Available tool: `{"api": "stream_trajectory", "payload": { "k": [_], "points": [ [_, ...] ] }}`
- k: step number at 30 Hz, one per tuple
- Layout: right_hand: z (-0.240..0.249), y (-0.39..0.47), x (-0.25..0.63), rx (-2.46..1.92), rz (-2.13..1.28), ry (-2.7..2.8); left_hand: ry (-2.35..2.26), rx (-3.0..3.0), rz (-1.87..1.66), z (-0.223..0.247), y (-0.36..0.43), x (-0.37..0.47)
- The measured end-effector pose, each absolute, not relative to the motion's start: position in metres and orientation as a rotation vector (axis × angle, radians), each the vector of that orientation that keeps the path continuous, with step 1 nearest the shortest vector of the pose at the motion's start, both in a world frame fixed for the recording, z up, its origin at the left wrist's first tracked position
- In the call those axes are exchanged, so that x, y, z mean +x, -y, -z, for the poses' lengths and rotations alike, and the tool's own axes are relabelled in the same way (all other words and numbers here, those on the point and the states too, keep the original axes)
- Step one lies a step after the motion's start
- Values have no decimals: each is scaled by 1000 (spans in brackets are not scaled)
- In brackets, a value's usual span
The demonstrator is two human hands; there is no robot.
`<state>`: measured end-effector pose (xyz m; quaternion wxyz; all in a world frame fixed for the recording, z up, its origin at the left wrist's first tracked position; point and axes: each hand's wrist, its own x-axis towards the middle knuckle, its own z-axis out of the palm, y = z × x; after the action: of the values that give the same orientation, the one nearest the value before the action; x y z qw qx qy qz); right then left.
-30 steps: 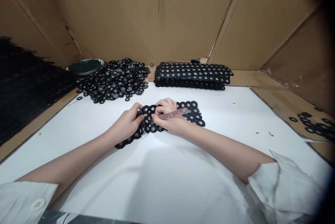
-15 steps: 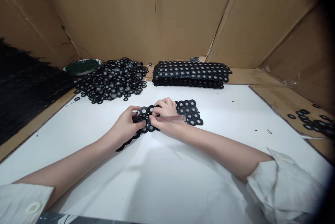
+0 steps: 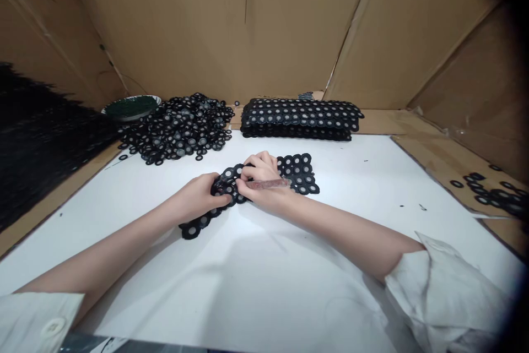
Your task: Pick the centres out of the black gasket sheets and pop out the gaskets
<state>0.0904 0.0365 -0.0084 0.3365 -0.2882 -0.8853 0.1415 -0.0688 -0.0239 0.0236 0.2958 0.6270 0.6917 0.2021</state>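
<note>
A strip of joined black discs with pale centres (image 3: 298,170) lies across the white board in front of me. My left hand (image 3: 202,196) grips its left part between thumb and fingers. In my right hand (image 3: 262,182) is a slim reddish-brown tool (image 3: 268,183), its handle pointing right across the hand; the tip is hidden by the fingers. That hand rests over the middle of the strip. Several discs hang out toward me below my left hand, and the right end of the strip lies flat.
Behind stand a heap of loose black discs (image 3: 182,130), a rolled or folded sheet of joined discs (image 3: 301,116) and a bowl of dark green bits (image 3: 131,107). More loose discs (image 3: 498,196) lie on cardboard at the right. A black bristly mass (image 3: 41,144) fills the left.
The strip's left end has turned, so more discs show below my left hand. My left hand has shifted slightly left. The right hand keeps its hold on the tool.
</note>
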Motion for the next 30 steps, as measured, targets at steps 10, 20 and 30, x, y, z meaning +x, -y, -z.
{"api": "stream_trajectory", "payload": {
  "k": [10, 20, 30],
  "points": [
    [-2, -37, 96, -654, -481, 1866, -1648, 1238, -789, -25, 22, -69],
    [14, -35, 83, -676, -1730, 1445, -1480, 1051, -1124, -20, 20, -70],
    [13, -23, 75, -712, -1793, 1046, -1514, 1014, -1105, -20, 21, -68]
  ]
}}
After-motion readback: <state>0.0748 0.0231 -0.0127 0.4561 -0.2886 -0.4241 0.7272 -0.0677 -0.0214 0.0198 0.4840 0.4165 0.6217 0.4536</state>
